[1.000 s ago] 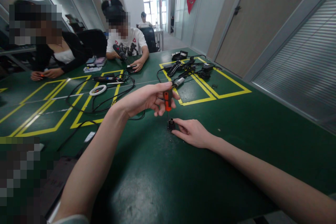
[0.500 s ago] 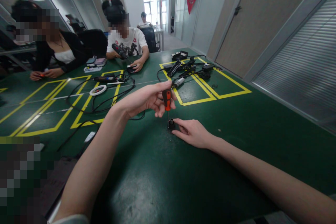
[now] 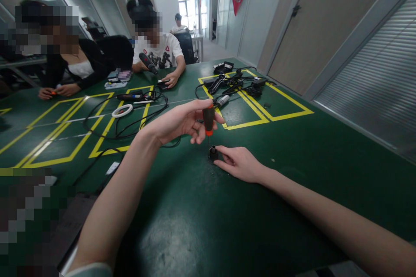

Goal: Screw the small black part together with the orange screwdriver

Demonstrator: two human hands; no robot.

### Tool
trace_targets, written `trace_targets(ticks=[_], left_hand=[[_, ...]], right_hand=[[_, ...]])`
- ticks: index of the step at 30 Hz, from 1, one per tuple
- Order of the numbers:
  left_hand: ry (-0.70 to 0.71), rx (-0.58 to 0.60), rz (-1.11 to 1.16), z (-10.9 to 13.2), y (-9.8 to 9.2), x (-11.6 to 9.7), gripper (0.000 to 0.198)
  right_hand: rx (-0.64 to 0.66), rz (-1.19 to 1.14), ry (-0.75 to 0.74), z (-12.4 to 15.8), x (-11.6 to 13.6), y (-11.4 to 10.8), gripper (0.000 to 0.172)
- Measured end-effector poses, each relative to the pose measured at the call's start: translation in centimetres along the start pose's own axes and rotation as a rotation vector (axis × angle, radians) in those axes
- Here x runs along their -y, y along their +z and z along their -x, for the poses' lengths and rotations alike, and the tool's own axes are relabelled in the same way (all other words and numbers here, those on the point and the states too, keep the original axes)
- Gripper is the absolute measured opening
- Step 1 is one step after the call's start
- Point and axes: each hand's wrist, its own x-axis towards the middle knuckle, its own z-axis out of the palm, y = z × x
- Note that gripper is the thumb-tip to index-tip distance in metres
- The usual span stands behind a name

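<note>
A screwdriver [image 3: 209, 122] with a dark and orange handle stands upright, its thin shaft pointing down. My left hand [image 3: 190, 121] is closed on its handle, the thumb on top and the fingers curled around the side. Under the shaft, a small black round part [image 3: 212, 154] with a short raised tube sits on the green table [image 3: 208, 207]. My right hand [image 3: 238, 162] pinches that part from the right between thumb and fingers. The shaft's tip is too fine to make out against the part.
Beyond my hands lie black cables and tools [image 3: 227, 82] inside yellow tape outlines. A white ring [image 3: 122, 111] and looped cords [image 3: 159, 108] are at the left. Across the table a co-worker [image 3: 159, 52] holds a power drill [image 3: 148, 63]; another person [image 3: 69, 69] sits further left.
The screwdriver's handle has turned in my left hand, now showing more of its dark side than its orange stripe. My right hand stays on the black part.
</note>
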Motion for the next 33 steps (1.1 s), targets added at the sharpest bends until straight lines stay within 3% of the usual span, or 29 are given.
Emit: trace_targets(ticks=[21,29,33], left_hand=[[-0.009,-0.085,-0.038,-0.02,0.25,-0.20,0.047],[0.004,-0.033,-0.040,-0.10,0.18,-0.26,0.061],[0.011,-0.031,-0.054,-0.10,0.01,-0.20,0.055]], right_hand=[[-0.011,-0.011,-0.017,-0.03,-0.08,0.07,0.028],[-0.002,-0.001,-0.014,-0.01,-0.01,-0.06,0.028],[0.000,-0.001,-0.008,-0.04,-0.02,-0.06,0.029]])
